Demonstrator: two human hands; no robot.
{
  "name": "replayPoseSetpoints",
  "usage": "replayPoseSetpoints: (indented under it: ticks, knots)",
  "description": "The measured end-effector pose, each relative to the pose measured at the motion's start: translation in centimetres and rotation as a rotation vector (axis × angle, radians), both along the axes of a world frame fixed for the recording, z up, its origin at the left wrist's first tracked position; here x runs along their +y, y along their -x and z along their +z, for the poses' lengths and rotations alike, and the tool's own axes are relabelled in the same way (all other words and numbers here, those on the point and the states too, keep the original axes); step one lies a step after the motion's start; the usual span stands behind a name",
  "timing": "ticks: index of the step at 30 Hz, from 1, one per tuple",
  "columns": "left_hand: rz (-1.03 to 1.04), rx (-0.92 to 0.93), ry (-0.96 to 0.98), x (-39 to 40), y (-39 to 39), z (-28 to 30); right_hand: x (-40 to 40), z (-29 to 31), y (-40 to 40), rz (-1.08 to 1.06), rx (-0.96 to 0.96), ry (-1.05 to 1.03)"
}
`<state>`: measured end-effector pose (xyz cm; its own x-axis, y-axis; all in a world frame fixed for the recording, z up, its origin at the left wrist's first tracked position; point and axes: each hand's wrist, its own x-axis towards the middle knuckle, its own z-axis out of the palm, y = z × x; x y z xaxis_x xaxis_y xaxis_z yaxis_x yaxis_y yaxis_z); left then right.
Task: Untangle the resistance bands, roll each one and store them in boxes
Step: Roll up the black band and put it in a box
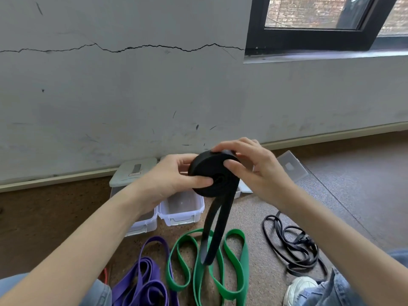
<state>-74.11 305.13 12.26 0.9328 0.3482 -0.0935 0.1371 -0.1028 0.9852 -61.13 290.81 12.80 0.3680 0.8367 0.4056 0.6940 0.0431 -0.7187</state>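
Both hands hold a half-rolled black band above the floor by the wall.

From the head camera: the left hand [174,175] grips the coiled part of the black band [212,173], thumb pressed on its face, fingers curled behind. The right hand [254,168] pinches the coil's rim from above, thumb in front. The band's loose tail hangs down in a doubled strip toward the floor [353,184]. I count three more wide bands lying there: one green band [220,272] in loops under the tail, one purple band [143,281] to its left, and a sliver of one red band [105,275] beside that. One thin black cord [293,246] lies tangled to the right. Three clear boxes [181,210] sit against the wall's base: one lidded, two open. One loose lid [289,166] lies behind the right hand.
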Motion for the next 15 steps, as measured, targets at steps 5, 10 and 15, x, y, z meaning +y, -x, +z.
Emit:
replayPoseSetpoints:
  ticks: [5,10,15]
  knots:
    - [0.035,-0.112,0.000,-0.1,0.2,0.2,0.2,-0.1,-0.2,0.076,0.227,-0.035]
    - [0.157,-0.315,0.384,0.8,0.1,1.0,0.2,-0.2,-1.1,0.076,0.529,-0.127]
    - [0.186,-0.318,0.449,-0.3,-0.5,-0.5,0.4,-1.2,-0.5,0.037,0.599,-0.187]
